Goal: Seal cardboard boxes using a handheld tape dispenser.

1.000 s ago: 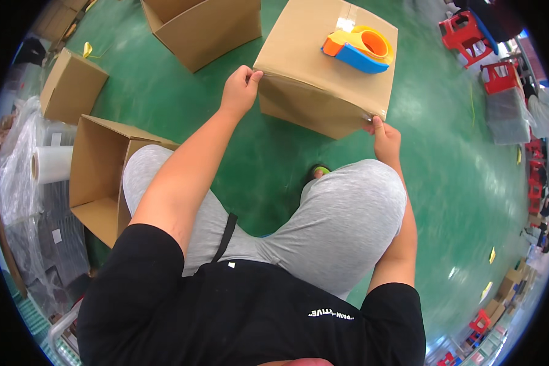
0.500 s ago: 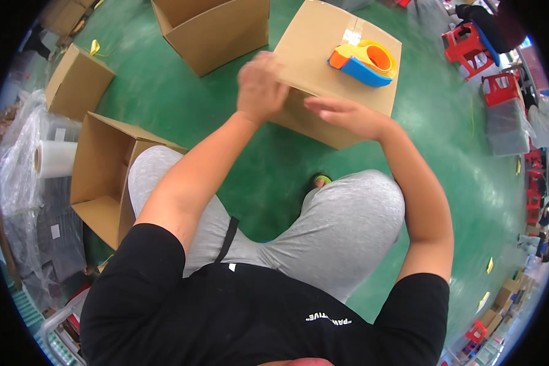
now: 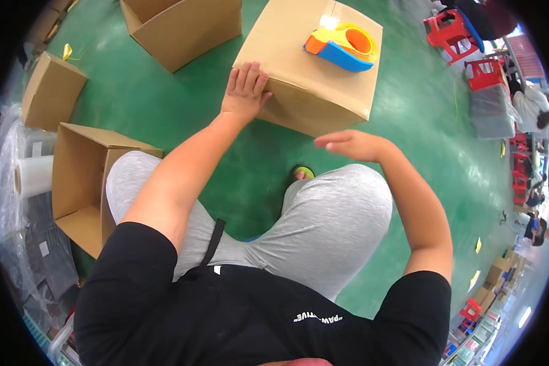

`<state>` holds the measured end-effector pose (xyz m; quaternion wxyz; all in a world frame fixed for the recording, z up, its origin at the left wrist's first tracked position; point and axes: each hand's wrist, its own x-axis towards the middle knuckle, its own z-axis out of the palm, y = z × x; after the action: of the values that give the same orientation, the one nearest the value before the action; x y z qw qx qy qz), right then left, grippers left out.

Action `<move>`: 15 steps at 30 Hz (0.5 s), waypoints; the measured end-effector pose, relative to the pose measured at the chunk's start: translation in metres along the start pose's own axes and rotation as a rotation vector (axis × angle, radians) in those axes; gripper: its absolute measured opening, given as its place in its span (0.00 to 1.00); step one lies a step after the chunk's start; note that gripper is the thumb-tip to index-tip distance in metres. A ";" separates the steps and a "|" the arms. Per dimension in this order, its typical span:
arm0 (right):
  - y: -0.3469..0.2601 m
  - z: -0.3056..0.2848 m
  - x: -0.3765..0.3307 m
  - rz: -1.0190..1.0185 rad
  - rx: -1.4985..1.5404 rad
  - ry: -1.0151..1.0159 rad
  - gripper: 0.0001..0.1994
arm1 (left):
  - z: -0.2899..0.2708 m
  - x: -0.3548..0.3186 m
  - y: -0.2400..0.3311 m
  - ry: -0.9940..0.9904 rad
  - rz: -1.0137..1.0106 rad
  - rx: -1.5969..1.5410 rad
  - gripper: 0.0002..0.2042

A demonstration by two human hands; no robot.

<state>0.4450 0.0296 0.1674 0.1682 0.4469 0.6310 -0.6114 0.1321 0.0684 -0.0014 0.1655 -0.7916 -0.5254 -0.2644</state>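
Note:
A closed cardboard box (image 3: 280, 43) stands on the floor in front of me, with a strip of clear tape at the far part of its top. On that top lies a tape dispenser (image 3: 341, 49), blue and orange with a yellow roll. My left hand (image 3: 246, 94) rests flat against the box's near left corner, fingers stretched out and holding nothing. Just off the box's near side, my right hand (image 3: 351, 145) hovers in the air with straight fingers, apart from the cardboard and with nothing in it.
Open cardboard boxes stand at the far left (image 3: 186, 33) and beside my left knee (image 3: 79, 177). Another carton (image 3: 53, 91) sits farther left, near a roll of clear film (image 3: 35, 175) and wrapped stacks. Red stools (image 3: 448, 33) and several people line the right side.
My right hand has drawn back from the box's near edge toward me. My left hand has settled lower on the corner. The whole view has shifted slightly, moving the box left and up.

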 end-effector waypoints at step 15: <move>0.017 0.005 0.001 -0.389 0.399 0.385 0.18 | -0.002 -0.005 -0.003 -0.090 0.065 0.186 0.38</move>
<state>0.4561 0.0233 0.1547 -0.1645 0.4493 0.5926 -0.6479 0.1277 0.0646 -0.0024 0.2230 -0.8006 -0.5286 -0.1730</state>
